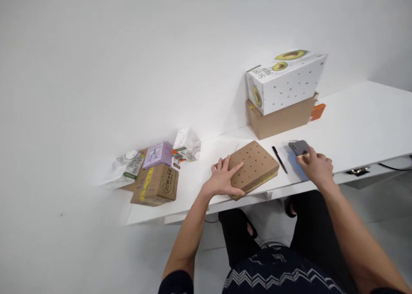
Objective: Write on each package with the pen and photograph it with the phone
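A flat brown cardboard box with small dark marks lies near the front edge of the white table. Across its left end rests my left hand, fingers spread and the thumb along the near side. My right hand is closed on the near end of a dark phone. Beneath the phone and fingers lies something blue, partly covered. Between the brown box and the phone is a black pen.
At the back, a white avocado-print box stands on a brown carton, with an orange item behind. To the left are a taped brown carton, a purple box on it and white boxes. A wall borders the table.
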### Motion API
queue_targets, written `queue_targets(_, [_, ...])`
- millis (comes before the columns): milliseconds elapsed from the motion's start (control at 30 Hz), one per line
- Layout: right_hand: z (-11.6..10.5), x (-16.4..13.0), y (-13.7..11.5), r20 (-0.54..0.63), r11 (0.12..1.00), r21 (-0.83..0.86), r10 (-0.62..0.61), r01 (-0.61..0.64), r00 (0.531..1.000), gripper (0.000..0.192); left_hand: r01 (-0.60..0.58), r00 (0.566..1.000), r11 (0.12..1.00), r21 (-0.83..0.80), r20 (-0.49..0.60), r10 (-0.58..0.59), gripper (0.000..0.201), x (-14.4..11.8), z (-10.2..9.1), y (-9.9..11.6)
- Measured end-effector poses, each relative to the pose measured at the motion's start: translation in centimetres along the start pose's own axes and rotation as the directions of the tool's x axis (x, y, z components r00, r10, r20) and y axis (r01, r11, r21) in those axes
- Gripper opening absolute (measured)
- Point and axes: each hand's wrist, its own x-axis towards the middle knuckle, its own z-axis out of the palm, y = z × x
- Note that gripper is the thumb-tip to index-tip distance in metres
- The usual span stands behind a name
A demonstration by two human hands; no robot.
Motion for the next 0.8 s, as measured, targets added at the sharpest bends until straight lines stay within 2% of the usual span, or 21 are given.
queue_targets(100, [1.1, -0.1, -0.7, -0.064, 0.986, -0.139, -0.103, 0.094, 0.993, 0.059, 0.164, 0.978, 0.986, 0.025, -0.135, -0.159, 0.1, -3.5, 1.3, -1.1])
queue_targets(167, [1.6, 0.2, -0.7, -0.088, 0.976, -0.187, -0.132, 0.114, 0.987, 0.057, 0.326, 0.922, 0.945, 0.018, -0.225, -0.314, 0.095, -6.1, 2.4, -2.1])
queue_targets(200, [1.9, 0.3, -0.6, -0.093, 0.972, -0.2, -0.142, 0.121, 0.985, 0.058, 0.423, 0.876, 0.906, 0.004, -0.259, -0.407, 0.092, -7.4, 2.8, -2.7])
queue_targets(267, [2.3, 0.8, -0.4, -0.102, 0.969, -0.207, -0.161, 0.137, 0.982, 0.059, 0.609, 0.749, 0.792, -0.044, -0.295, -0.593, 0.088, -9.4, 3.5, -3.9])
queue_targets(367, [3.1, 1.5, 0.1, -0.111, 0.969, -0.185, -0.185, 0.162, 0.977, 0.064, 0.789, 0.552, 0.602, -0.124, -0.288, -0.783, 0.089, -10.7, 3.6, -6.0])
queue_targets(400, [3.3, 1.7, 0.2, -0.119, 0.972, -0.173, -0.183, 0.162, 0.976, 0.066, 0.817, 0.506, 0.557, -0.147, -0.282, -0.816, 0.089, -10.6, 3.4, -6.7])
queue_targets(467, [3.7, 2.1, 0.5, -0.122, 0.976, -0.147, -0.178, 0.16, 0.976, 0.067, 0.847, 0.441, 0.497, -0.188, -0.273, -0.855, 0.089, -10.0, 3.0, -8.2])
queue_targets(633, [4.2, 2.2, 0.6, -0.117, 0.979, -0.149, -0.159, 0.141, 0.98, 0.059, 0.842, 0.361, 0.455, -0.29, -0.323, -0.875, 0.082, -7.8, 2.6, -10.8])
queue_targets(733, [4.0, 2.1, 0.2, -0.166, 0.982, -0.133, -0.159, 0.137, 0.973, 0.052, 0.822, 0.311, 0.447, -0.354, -0.378, -0.872, 0.078, -7.2, 3.2, -11.1])
queue_targets(800, [3.7, 2.1, -0.2, -0.226, 0.982, -0.064, -0.187, 0.177, 0.956, 0.049, 0.803, 0.263, 0.463, -0.375, -0.475, -0.84, 0.074, -6.8, 3.6, -10.8])
